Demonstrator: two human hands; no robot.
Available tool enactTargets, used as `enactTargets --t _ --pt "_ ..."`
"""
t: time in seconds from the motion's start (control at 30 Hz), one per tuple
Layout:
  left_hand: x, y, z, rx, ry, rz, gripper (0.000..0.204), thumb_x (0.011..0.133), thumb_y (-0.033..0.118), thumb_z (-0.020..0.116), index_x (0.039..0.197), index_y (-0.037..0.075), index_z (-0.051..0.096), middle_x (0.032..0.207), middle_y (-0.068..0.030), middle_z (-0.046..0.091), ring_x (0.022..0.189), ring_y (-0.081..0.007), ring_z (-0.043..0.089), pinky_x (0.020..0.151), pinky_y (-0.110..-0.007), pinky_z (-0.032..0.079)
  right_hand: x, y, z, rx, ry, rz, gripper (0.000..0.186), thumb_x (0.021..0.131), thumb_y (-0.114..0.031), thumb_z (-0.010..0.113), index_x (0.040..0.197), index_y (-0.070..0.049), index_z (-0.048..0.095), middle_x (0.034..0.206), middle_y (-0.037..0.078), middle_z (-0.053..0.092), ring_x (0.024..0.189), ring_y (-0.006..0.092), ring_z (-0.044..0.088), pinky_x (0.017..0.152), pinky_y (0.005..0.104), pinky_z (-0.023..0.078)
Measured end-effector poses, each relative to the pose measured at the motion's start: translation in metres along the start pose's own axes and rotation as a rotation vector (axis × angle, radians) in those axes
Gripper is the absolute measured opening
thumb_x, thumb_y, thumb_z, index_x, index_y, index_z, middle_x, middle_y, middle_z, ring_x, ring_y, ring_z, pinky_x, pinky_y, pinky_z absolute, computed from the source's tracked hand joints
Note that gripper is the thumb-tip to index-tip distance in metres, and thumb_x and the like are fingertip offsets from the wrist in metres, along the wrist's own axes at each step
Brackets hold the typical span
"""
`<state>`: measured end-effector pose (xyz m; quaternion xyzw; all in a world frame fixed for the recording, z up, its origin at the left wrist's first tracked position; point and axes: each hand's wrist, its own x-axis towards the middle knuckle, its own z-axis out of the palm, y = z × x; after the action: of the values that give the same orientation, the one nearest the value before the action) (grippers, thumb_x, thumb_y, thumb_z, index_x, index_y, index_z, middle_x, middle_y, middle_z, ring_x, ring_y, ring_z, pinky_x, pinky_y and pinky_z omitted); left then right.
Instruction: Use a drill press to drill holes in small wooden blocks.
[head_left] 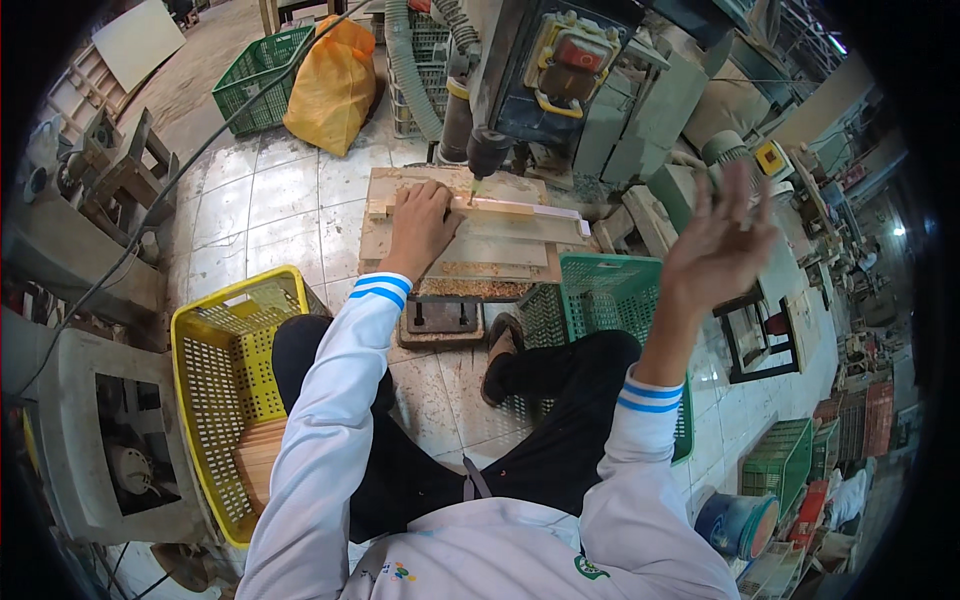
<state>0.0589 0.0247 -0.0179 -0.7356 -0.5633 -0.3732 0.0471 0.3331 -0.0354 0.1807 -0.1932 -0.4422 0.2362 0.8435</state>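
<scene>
My left hand (422, 225) grips the left end of a narrow wooden strip (510, 209), its fingers closed over the wood. That strip lies crosswise on the flat boards (480, 246) of a drill press table dusted with shavings. Right above the strip hangs the drill chuck (488, 150), and its thin bit (473, 189) points down just right of my left fingers. Whether the bit touches the wood I cannot tell. Off to the right, my right hand (722, 245) is raised in the air, fingers spread and slightly blurred, holding nothing.
A yellow crate (258, 350) with wooden pieces stands by my left leg. Beside my right leg is a green crate (590, 285). The press carries a switch box (572, 65) with red and yellow parts. Behind it sit an orange sack (332, 90) and a grey hose (405, 70).
</scene>
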Motion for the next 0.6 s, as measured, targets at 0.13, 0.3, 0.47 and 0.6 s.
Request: enactTargets --t 0.13,0.3,0.47,0.6 --pt "-0.006 0.01 -0.021 0.111 -0.04 0.152 0.028 0.08 0.028 0.076 0.098 0.007 0.068 0.099 -0.0085 0.067 0.096 -0.0282 0.061 0.091 -0.044 0.042 -0.024 0.027 -0.043 -0.083 0.081 0.242 0.053 0.105 -0.042 0.04 0.138 -0.001 0.049 0.134 0.02 0.058 0.128 0.031 0.053 0.106 0.0494 0.042" --pt "-0.029 0.03 -0.052 -0.279 -0.856 0.119 0.029 0.086 0.026 0.072 0.102 0.003 0.064 0.096 -0.0099 0.063 0.079 -0.0281 0.063 0.073 -0.041 0.052 -0.04 0.034 -0.079 -0.206 0.14 0.27 0.048 0.105 -0.039 0.044 0.135 -0.003 0.051 0.124 0.012 0.061 0.114 0.0209 0.058 0.099 0.0379 0.044" --pt "-0.052 0.074 -0.044 -1.393 -1.191 -0.681 0.026 0.101 0.03 0.059 0.108 0.005 0.06 0.092 -0.0079 0.065 0.079 -0.0187 0.067 0.07 -0.03 0.055 -0.075 0.036 -0.094 -0.312 -0.102 0.333 0.034 0.104 -0.034 0.051 0.116 -0.004 0.064 0.095 0.005 0.068 0.091 0.0158 0.062 0.088 0.034 0.048" --pt "-0.066 0.102 -0.027 -1.842 -1.093 -1.042 0.025 0.104 0.026 0.055 0.12 0.006 0.054 0.096 -0.0082 0.062 0.079 -0.0174 0.062 0.074 -0.031 0.055 -0.112 0.037 -0.098 -0.526 -0.157 0.375 0.029 0.105 -0.028 0.052 0.114 -0.003 0.065 0.09 0.004 0.067 0.085 0.0131 0.062 0.081 0.03 0.05"
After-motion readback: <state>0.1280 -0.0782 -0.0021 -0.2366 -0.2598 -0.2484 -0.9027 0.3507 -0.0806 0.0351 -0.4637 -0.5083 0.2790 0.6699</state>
